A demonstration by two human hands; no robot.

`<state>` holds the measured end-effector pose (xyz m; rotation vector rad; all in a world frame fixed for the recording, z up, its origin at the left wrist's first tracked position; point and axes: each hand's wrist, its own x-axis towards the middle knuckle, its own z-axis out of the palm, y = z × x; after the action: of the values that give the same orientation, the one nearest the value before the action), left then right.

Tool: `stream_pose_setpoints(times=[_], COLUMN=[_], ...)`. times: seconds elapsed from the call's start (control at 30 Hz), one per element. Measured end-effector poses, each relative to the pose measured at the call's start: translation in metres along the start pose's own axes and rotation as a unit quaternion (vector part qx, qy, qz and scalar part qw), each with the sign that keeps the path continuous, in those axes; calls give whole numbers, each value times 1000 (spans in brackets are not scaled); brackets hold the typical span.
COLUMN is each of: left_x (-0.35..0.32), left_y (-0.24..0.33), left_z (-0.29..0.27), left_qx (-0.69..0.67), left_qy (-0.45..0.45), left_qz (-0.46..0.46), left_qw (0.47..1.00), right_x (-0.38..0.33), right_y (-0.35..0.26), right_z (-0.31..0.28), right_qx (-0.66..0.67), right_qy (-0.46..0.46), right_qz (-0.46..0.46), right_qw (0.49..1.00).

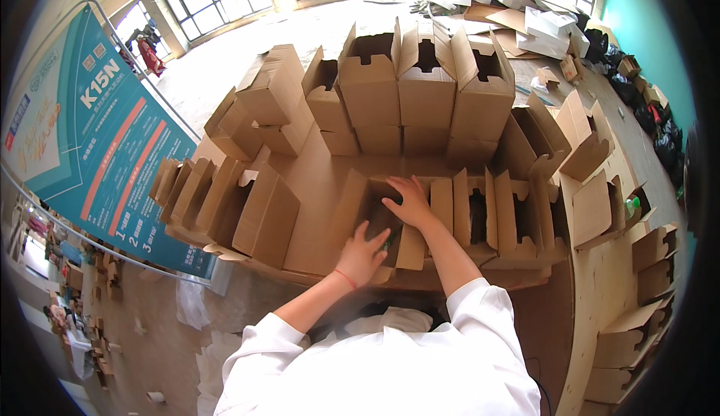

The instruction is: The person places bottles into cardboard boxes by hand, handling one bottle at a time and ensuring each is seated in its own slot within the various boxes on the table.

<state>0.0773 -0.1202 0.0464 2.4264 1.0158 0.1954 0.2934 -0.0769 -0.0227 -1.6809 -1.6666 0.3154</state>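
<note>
An open cardboard box (358, 195) stands in front of me on a brown cardboard-topped table (315, 183). My left hand (362, 257) is over its near end, fingers spread, with nothing visibly held. Beside those fingertips a small dark green thing shows inside the box; its kind is hard to make out. My right hand (409, 202) rests at the box's far right side, fingers stretched out over the opening and touching the edge. Just right of it stands a row of open boxes (507, 217), some with dark contents inside.
Tall open boxes (426, 82) are stacked along the table's far side. More boxes (217, 202) stand at the left, by a blue banner (112, 146). A wooden board (607, 296) on the right bears further boxes. Flattened cardboard (517, 22) lies piled at the back.
</note>
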Motion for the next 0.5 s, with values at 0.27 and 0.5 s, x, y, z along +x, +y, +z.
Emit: stream_pose_setpoints(times=[0.27,0.5], left_x=[23,-32], left_y=[1,-22], left_z=[-19,-59], left_qx=[64,161], left_qy=[-357,-162], left_qz=[-35,117], left_qw=[931,967], right_x=[2,2], right_y=[-6,-5], right_z=[2,7], right_qx=[0,4], right_qy=[-16,57], right_qz=[-14,25], right_qw=[1000,998])
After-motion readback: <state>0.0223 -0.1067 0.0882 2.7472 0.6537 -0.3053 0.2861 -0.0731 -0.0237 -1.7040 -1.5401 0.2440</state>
